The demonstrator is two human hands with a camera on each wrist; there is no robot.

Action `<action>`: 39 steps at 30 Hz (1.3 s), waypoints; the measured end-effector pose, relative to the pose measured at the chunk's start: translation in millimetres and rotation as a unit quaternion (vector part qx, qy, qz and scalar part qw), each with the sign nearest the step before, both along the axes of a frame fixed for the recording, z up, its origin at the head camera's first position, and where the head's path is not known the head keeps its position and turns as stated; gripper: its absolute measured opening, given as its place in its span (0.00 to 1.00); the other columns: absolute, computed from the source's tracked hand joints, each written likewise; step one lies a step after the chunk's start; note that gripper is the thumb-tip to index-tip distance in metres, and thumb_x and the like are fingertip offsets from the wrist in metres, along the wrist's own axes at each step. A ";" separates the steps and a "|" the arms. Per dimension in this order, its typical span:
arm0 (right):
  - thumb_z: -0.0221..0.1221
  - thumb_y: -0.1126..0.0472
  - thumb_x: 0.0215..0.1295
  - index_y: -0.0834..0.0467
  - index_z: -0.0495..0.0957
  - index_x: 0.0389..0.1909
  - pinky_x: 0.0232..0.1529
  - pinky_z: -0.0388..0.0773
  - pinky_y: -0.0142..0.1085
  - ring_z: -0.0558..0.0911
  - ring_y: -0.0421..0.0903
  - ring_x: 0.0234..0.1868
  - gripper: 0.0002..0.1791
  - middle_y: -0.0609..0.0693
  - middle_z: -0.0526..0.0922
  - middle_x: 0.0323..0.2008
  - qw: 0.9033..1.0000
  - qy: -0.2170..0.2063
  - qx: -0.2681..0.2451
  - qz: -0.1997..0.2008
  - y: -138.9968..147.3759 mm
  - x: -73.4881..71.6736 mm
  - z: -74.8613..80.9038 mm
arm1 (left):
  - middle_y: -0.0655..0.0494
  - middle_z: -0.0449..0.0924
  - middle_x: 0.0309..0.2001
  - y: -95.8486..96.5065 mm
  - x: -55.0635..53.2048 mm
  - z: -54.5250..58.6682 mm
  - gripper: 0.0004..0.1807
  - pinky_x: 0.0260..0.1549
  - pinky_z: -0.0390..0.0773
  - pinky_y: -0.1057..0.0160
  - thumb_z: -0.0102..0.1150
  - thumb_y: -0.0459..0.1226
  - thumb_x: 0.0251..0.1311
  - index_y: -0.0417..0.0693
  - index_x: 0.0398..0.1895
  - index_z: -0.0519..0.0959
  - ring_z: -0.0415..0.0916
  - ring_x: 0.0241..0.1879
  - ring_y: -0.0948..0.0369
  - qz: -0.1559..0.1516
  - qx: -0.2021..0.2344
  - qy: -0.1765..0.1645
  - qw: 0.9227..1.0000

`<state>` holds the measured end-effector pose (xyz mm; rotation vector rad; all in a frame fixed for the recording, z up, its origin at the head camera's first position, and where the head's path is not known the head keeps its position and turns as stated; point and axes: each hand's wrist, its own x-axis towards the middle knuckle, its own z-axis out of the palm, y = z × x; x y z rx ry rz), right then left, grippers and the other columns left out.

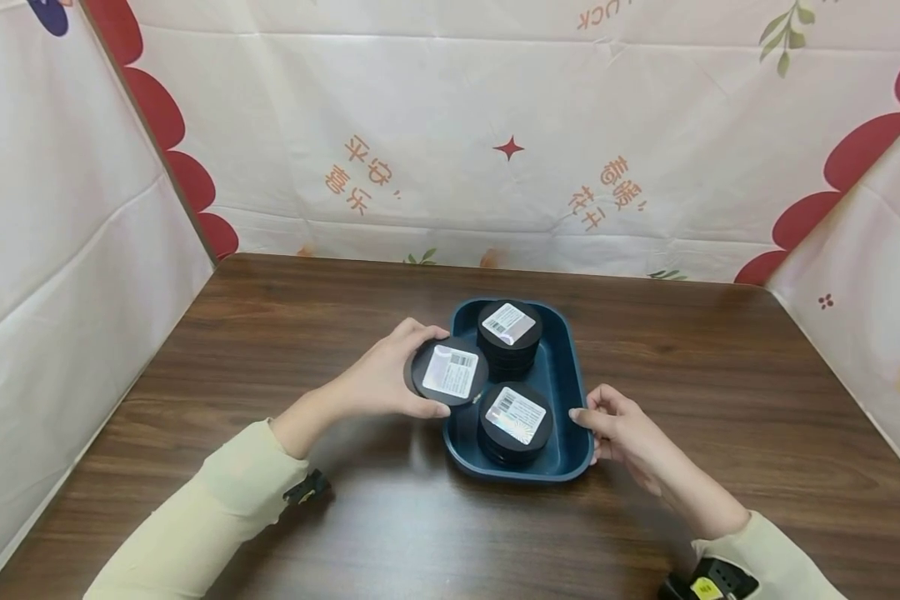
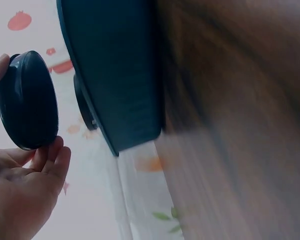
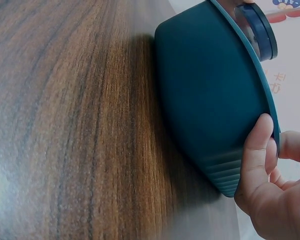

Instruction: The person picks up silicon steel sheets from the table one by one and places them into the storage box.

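My left hand (image 1: 386,379) grips a round, shallow black container (image 1: 450,372) with a white barcode label, thumb at its near side and fingers at its far side. It is raised over the left rim of a dark blue tray (image 1: 570,367). Inside the tray stand two stacks of similar black containers, one at the back (image 1: 508,333) and one at the front (image 1: 515,421). With thumb and fingers, my right hand (image 1: 637,437) pinches the tray's right rim. In the right wrist view the tray's outer wall (image 3: 205,85) rises from the tabletop.
The tray rests on a brown wood-grain table (image 1: 345,533). White printed cloth (image 1: 450,100) with red scalloped borders hangs behind the table and along both sides. Black devices are strapped at the left wrist (image 1: 305,487) and right wrist (image 1: 723,575).
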<state>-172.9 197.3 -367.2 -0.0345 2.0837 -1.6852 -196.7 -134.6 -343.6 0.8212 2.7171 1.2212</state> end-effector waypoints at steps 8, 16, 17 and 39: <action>0.54 0.60 0.66 0.59 0.61 0.33 0.23 0.77 0.34 0.72 0.42 0.20 0.11 0.50 0.69 0.22 1.000 0.000 0.003 0.003 0.0 -0.1 -0.1 | 0.58 0.65 0.49 24.9 5.8 0.1 0.47 0.44 0.73 0.63 0.76 0.50 0.35 0.50 0.63 0.66 0.68 0.46 0.62 -0.043 -0.003 -0.010 0.999; 0.54 0.60 0.66 0.59 0.61 0.33 0.23 0.77 0.34 0.72 0.42 0.19 0.11 0.50 0.69 0.22 1.000 0.000 -0.003 0.001 1.1 -1.0 0.1 | 0.63 0.64 0.48 39.1 8.7 2.9 0.46 0.42 0.74 0.66 0.75 0.51 0.37 0.53 0.64 0.66 0.67 0.46 0.65 -0.061 -0.010 -0.010 0.998; 0.54 0.60 0.66 0.59 0.61 0.33 0.23 0.77 0.34 0.72 0.42 0.19 0.11 0.50 0.69 0.22 1.000 0.001 -0.004 0.001 1.3 -1.0 0.2 | 0.62 0.64 0.48 40.5 9.0 3.2 0.46 0.42 0.74 0.66 0.75 0.51 0.37 0.53 0.64 0.66 0.67 0.46 0.65 -0.062 -0.011 -0.011 0.998; 0.54 0.60 0.66 0.59 0.61 0.33 0.23 0.77 0.33 0.72 0.41 0.20 0.11 0.49 0.69 0.22 1.000 0.005 -0.010 0.007 3.1 2.2 -2.3 | 0.61 0.65 0.50 63.5 10.3 -8.6 0.46 0.41 0.73 0.68 0.73 0.54 0.39 0.52 0.64 0.65 0.67 0.46 0.64 -0.082 -0.034 -0.030 0.996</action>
